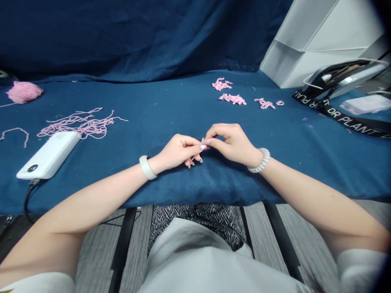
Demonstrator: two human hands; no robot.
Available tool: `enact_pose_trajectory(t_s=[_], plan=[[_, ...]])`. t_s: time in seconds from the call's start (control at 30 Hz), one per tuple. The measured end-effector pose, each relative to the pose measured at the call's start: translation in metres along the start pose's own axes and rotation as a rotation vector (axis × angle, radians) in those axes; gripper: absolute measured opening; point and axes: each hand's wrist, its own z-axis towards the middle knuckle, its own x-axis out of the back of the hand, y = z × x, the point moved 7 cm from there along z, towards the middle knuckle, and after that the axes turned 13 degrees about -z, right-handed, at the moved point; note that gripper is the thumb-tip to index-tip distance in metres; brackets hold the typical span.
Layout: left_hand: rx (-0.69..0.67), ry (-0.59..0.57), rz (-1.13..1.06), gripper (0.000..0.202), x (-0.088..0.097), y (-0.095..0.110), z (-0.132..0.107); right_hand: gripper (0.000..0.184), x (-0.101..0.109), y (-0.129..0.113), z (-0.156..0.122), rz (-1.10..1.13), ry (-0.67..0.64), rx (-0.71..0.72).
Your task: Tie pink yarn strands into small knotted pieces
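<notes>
My left hand (180, 151) and my right hand (230, 141) meet fingertip to fingertip above the front part of the blue-covered table. Between them is a short bit of pink yarn (192, 158), mostly hidden by the fingers. The left thumb and index finger pinch it, and the right thumb and index finger close on it from the other side. Cut lengths of pink yarn (97, 127) lie loosely to the left. Small curled or knotted pink yarn pieces (232, 99) sit in little groups beyond my right hand.
A white power bank (51, 156) with a black cable rests on the left, near a ball of pink yarn (26, 92). On the right are a black lettered strap (351, 122), a clear flat case (366, 104) and a white box (305, 44). Blue cloth (137, 36) hangs behind.
</notes>
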Motion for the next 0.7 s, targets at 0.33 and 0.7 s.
enact_pose_trajectory(t_s=[0.33,0.7], plan=[[0.002,-0.045,-0.055,0.034,0.000,-0.003,0.001,0.017,-0.001,0.001,0.000,0.021,-0.015,-0.019],[-0.001,-0.025,-0.099,0.036,0.005,-0.008,0.003,0.034,-0.010,0.024,-0.001,0.302,-0.097,-0.273]])
